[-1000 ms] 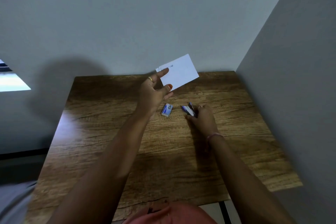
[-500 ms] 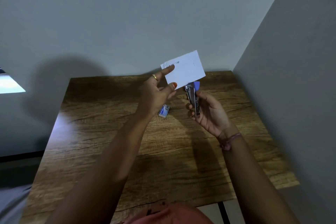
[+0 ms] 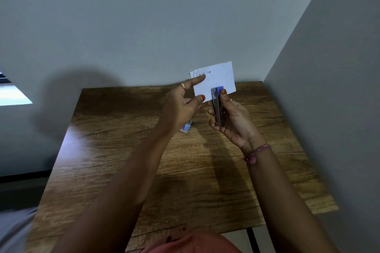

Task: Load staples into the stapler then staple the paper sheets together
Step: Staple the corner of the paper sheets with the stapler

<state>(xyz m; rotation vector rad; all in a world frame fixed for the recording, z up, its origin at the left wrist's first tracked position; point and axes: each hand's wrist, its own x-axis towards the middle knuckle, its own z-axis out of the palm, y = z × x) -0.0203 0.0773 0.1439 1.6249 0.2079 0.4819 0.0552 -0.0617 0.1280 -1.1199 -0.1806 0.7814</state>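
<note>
My left hand (image 3: 183,102) holds a small stack of white paper sheets (image 3: 216,80) upright above the far side of the table, pinched between thumb and forefinger at the left edge. My right hand (image 3: 232,121) grips a metal stapler with a blue tip (image 3: 217,104), held nearly upright. The stapler's blue end reaches the lower edge of the sheets, with my thumb on it. A small box of staples (image 3: 186,127) lies on the table, partly hidden behind my left wrist.
The wooden table (image 3: 185,170) stands in a corner, with a grey wall behind it and another wall along its right side. Its left edge drops off to a dark floor.
My right hand lifted the stapler off the table and brought it up to the lower edge of the sheets. My left hand turned the sheets slightly and kept them raised.
</note>
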